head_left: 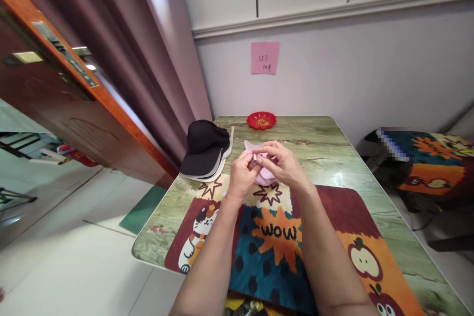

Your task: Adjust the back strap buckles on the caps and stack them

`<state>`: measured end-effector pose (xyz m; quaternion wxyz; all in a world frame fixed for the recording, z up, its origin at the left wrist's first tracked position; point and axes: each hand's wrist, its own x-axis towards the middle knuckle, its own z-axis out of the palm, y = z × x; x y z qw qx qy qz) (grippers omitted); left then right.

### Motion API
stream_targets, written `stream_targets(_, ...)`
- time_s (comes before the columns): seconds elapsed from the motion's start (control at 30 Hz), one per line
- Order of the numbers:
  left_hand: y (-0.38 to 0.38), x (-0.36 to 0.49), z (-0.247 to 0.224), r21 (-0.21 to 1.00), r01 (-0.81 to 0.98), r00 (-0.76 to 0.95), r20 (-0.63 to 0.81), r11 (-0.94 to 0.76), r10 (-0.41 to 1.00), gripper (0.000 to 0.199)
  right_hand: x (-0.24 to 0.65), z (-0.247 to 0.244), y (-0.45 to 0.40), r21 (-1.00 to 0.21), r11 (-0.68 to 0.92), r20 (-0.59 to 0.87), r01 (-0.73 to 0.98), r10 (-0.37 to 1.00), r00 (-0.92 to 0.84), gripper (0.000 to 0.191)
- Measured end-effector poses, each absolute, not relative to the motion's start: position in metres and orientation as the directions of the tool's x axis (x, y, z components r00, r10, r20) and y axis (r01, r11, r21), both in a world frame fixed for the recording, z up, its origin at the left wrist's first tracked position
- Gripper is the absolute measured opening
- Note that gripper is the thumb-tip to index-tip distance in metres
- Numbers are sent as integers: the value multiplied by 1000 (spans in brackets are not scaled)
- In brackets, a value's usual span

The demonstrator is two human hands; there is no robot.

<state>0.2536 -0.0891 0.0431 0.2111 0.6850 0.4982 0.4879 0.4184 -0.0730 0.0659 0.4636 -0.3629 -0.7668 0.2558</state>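
Observation:
Both my hands meet over the far edge of a patterned mat, closed on a pale pink, thin-looking piece with curved edges (265, 177). My left hand (242, 173) pinches it from the left, fingertips pressed together. From the right, my right hand (279, 162) grips it with thumb and fingers, close against the left fingertips. The fingers cover most of the pink piece, so its kind cannot be made out. To the left lies a stack of caps, a black cap (205, 145) on top with paler brims beneath it.
A red scalloped dish (261, 120) sits at the back of the green wood-patterned table (314, 140). The colourful mat (266, 261) lies under my forearms. A pink note (265, 58) is on the wall. To the left stand a curtain (159, 59) and a wooden door (89, 123).

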Motion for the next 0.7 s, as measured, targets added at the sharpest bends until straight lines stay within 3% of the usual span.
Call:
stream_targets(0.23, -92, 258, 47, 750, 495, 39, 485, -439, 873, 9, 421, 62, -70, -769, 586, 520, 254, 806, -283, 17)
stream_targets(0.57, -93, 260, 51, 742, 513, 19, 494, -432, 869, 4, 423, 67, -73, -703, 611, 497, 364, 788, -364, 13)
stream_targets(0.7, -93, 261, 48, 811, 444, -18, 434, -381, 901, 10, 422, 65, -71, -670, 628, 512, 396, 777, -366, 13)
